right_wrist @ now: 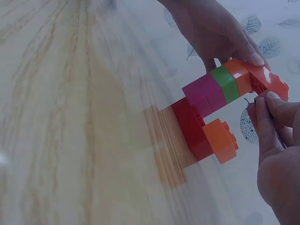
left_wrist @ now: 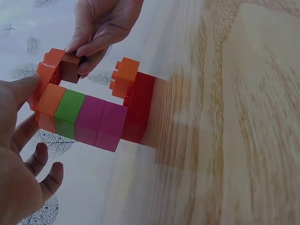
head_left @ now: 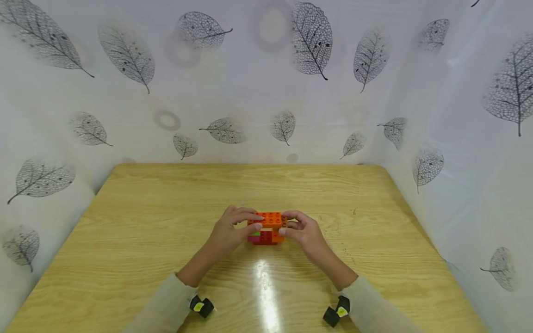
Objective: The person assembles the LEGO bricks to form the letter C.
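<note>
A toy block structure stands on the table. Its red base brick [left_wrist: 140,105] carries a column of two magenta bricks [left_wrist: 89,119], a green brick [left_wrist: 69,112] and an orange brick at one end. A small orange brick [left_wrist: 125,77] is stacked on the other end. Across the column's top lies a long orange brick [head_left: 271,218], jutting out to the right. My left hand [head_left: 226,231] holds this long brick's left end between thumb and fingers. With thumb and fingertips, my right hand [head_left: 307,232] pinches a brown brick [left_wrist: 70,68] at the long brick's jutting end.
The wooden table [head_left: 166,194] extends around the structure on every side. Behind and beside it hangs a white curtain [head_left: 250,92] printed with leaves. Small black devices are strapped at both wrists.
</note>
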The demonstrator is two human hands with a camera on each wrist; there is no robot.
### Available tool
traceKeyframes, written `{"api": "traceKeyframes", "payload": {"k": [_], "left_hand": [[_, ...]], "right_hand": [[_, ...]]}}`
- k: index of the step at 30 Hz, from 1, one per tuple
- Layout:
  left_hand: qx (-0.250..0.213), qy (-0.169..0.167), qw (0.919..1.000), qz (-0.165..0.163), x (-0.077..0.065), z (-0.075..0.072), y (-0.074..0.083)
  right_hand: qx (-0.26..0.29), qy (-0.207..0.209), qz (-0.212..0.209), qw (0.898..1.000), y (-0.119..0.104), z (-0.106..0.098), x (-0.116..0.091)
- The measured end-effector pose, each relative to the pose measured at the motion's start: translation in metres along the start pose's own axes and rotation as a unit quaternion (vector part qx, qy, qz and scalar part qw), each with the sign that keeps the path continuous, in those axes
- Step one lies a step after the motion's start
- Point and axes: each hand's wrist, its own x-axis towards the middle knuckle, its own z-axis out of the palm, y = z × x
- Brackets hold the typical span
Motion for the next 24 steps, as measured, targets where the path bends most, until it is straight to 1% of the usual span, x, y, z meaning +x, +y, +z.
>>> {"api": "traceKeyframes", "payload": {"k": [5,10,13,19,24], "left_hand": [[0.002,0.0,1.0,0.003,0.0,-0.001,-0.001],[0.022,0.009,0.9996,0.017,-0.004,0.0,-0.001],[0.017,0.01,0.9996,0.022,-0.006,0.001,0.0],[-0.005,0.01,0.9991,0.041,-0.004,0.004,0.0],[-0.012,0.013,0.9987,0.049,-0.003,0.005,0.002]], "right_hand": [[0.001,-0.006,-0.006,1.0,-0.001,-0.001,0.001],[-0.013,-0.042,-0.009,0.999,0.0,-0.004,0.003],[-0.034,-0.056,-0.012,0.998,0.001,-0.006,0.003],[-0.099,-0.07,-0.036,0.992,-0.001,-0.011,0.002],[-0.12,-0.083,-0.063,0.987,-0.002,-0.014,0.001]]}}
